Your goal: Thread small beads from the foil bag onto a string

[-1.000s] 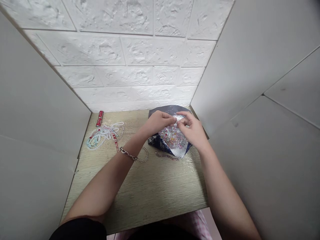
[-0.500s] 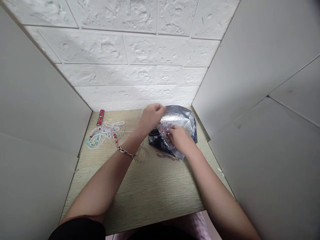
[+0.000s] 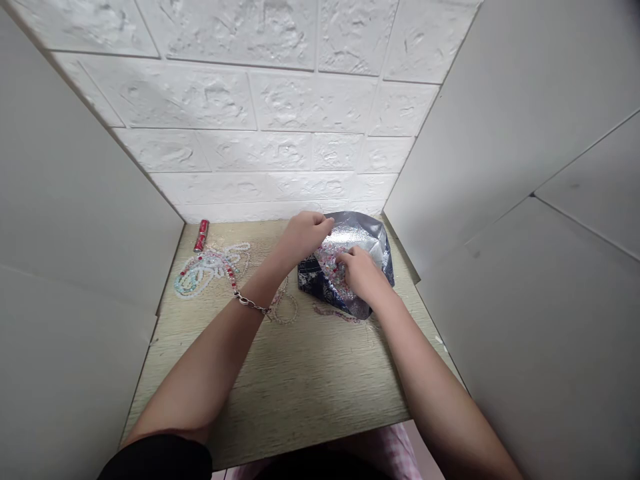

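A shiny silver-lined bag (image 3: 363,230) with a dark blue patterned outside lies open on the table. Many small coloured beads (image 3: 330,263) fill its near left part. Over the bag's left edge, my left hand (image 3: 309,233) is closed in a pinch; whatever it grips is too small or hidden to make out. My right hand (image 3: 361,270) reaches into the bag with its curled fingertips pinched at the beads, and I cannot see what is between them. A pinkish bead strand (image 3: 336,313) lies on the table just in front of the bag.
On the left of the wooden table (image 3: 310,393) lies a tangle of white, blue and red bead strands (image 3: 200,273). Behind it is a red cylinder (image 3: 201,235). A pale bead loop (image 3: 286,310) lies beside my left wrist. White brick-patterned wall (image 3: 280,100) and side panels enclose the table.
My right hand has shifted very slightly at the beads, its fingers a little more curled. My left hand stays almost in place over the bag's edge.
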`<state>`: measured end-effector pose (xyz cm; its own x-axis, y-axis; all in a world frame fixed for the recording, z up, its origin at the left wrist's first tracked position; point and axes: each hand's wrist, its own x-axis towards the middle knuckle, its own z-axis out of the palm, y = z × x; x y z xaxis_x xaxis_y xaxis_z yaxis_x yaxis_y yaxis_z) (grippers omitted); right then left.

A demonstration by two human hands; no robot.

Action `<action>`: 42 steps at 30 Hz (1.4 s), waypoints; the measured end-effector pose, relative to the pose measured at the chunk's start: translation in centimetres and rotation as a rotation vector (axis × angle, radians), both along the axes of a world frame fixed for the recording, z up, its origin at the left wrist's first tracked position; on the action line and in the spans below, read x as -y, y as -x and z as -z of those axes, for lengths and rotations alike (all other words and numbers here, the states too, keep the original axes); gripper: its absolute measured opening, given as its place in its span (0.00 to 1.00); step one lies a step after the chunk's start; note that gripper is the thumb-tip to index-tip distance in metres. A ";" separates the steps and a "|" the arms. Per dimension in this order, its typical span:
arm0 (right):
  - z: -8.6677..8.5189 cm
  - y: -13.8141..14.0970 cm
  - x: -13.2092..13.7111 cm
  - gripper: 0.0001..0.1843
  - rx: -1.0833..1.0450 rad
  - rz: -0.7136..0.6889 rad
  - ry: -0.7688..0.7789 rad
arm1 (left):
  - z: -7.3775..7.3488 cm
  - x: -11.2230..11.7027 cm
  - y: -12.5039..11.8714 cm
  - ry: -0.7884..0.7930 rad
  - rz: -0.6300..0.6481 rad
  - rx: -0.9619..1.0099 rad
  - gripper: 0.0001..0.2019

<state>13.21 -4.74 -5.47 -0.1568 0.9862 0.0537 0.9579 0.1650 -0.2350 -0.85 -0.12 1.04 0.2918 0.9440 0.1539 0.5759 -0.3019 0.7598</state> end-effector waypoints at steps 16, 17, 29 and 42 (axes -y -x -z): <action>0.4 0.5 -0.3 0.17 -0.038 -0.016 -0.060 | 0.0 -0.1 0.0 0.062 0.031 0.078 0.15; 0.4 0.6 -0.3 0.17 -0.028 -0.010 -0.060 | 0.1 -0.1 0.0 0.067 0.035 0.076 0.15; 0.5 2.3 -0.5 0.18 0.142 0.091 -0.146 | 0.0 0.1 0.0 0.058 0.070 -0.017 0.16; 1.1 1.8 -1.0 0.13 0.007 0.147 -0.110 | 0.2 -0.2 0.0 0.049 0.109 -0.045 0.17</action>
